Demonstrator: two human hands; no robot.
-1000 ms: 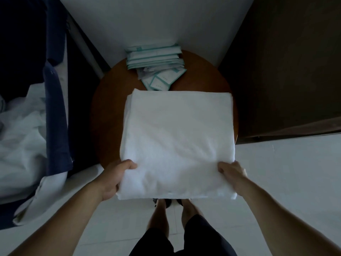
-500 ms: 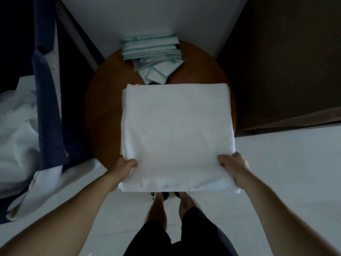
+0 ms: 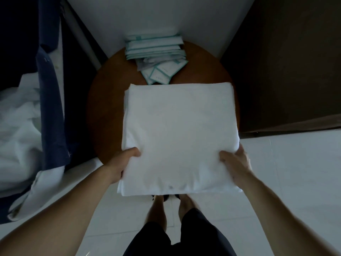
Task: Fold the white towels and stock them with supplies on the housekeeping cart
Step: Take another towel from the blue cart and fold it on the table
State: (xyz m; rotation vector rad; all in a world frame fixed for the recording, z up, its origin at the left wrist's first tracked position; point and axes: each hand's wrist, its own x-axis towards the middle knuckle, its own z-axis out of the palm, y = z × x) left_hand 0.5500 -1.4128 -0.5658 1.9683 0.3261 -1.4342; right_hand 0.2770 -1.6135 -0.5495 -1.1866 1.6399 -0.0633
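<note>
A folded white towel [image 3: 179,130] lies flat as a thick square, its near edge sticking out past a round wooden table [image 3: 105,115]. My left hand [image 3: 123,163] grips its near left corner, thumb on top and fingers hidden under the cloth. My right hand [image 3: 235,163] grips the near right corner the same way. Behind the towel, a stack of white packets with teal edges [image 3: 156,58] sits at the table's far side, several lying loose in front of it.
A dark blue cart bag [image 3: 49,108] holding crumpled white linen [image 3: 16,126] stands at the left. A dark brown cabinet [image 3: 287,67] rises at the right. A white wall [image 3: 156,13] backs the table. My feet stand on white floor tiles [image 3: 287,174].
The towel has come a little nearer to me in both hands. My grip on its two near corners is the same.
</note>
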